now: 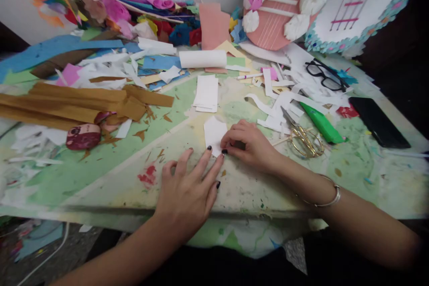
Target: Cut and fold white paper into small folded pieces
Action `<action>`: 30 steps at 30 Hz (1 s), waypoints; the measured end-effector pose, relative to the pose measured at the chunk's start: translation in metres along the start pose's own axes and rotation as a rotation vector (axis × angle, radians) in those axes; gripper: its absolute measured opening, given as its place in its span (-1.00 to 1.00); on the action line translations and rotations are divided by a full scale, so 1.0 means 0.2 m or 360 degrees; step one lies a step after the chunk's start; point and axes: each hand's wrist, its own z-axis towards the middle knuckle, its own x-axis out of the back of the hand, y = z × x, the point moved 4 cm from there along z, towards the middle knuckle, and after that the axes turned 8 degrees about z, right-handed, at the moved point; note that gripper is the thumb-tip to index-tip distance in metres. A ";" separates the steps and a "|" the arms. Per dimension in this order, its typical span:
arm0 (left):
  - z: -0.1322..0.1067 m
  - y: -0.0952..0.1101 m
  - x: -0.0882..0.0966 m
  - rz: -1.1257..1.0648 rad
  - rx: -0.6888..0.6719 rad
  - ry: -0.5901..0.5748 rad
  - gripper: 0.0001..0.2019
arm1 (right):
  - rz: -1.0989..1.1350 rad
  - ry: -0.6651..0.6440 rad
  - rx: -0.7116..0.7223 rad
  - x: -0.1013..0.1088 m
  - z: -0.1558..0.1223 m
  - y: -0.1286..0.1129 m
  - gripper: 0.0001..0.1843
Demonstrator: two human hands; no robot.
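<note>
A small white paper piece (213, 132) lies on the paint-stained table (110, 178) in front of me. My left hand (189, 192) rests flat on the table with its fingers spread, the fingertips touching the paper's lower edge. My right hand (250, 143) is curled, its fingers pressed together on the paper's right edge. Gold-handled scissors (301, 136) lie just right of my right hand.
A green glue tube (321, 123), black glasses (326, 76) and a black phone (378, 121) lie at the right. White strips (206, 93), a paper roll (203, 58), brown crepe (77, 103) and coloured scraps cover the back. Decorated boards (355, 4) lean at the far right.
</note>
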 end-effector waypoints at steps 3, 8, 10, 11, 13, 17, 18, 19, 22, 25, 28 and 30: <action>-0.01 0.00 0.00 -0.0039 0.0033 -0.0006 -0.58 | -0.0009 0.0019 0.0127 -0.01 -0.01 0.00 -0.78; -0.02 0.00 -0.01 -0.0056 0.0035 -0.0044 -0.57 | -0.0061 0.0016 0.0088 -0.01 -0.01 0.02 -0.78; -0.02 0.00 0.00 -0.0032 0.0029 -0.0051 -0.57 | -0.0070 -0.0005 0.0062 0.00 0.00 0.03 -0.81; -0.02 0.00 0.00 -0.0021 0.0025 -0.0052 -0.57 | -0.0069 -0.0010 0.0051 0.01 0.00 0.03 -0.82; -0.01 0.00 0.00 -0.0011 0.0014 -0.0042 -0.57 | -0.0054 0.0002 0.0006 0.03 0.01 0.05 -0.80; -0.01 -0.01 0.00 -0.0036 -0.0023 -0.0066 -0.56 | 0.0091 0.0100 -0.0216 0.07 0.01 0.10 -0.66; -0.01 -0.01 0.00 -0.0048 -0.0031 -0.0080 -0.56 | 0.0154 0.0114 -0.0255 0.07 0.01 0.11 -0.61; -0.01 -0.01 -0.01 -0.0059 -0.0035 -0.0096 -0.55 | 0.0220 0.0122 -0.0276 0.07 0.01 0.12 -0.56; -0.01 -0.01 -0.03 -0.0085 -0.0026 -0.0111 -0.54 | 0.0338 0.0160 -0.0270 0.06 0.01 0.12 -0.52; -0.01 -0.02 -0.04 -0.0098 -0.0006 -0.0082 -0.54 | 0.0164 0.0189 -0.0245 0.04 0.02 0.08 -0.60; -0.01 -0.02 -0.05 -0.0102 0.0006 -0.0068 -0.55 | -0.0109 0.0200 -0.0266 0.01 0.02 0.04 -0.68; -0.02 -0.02 -0.05 -0.0100 0.0007 -0.0062 -0.55 | -0.0198 0.0198 -0.0308 0.00 0.02 0.02 -0.68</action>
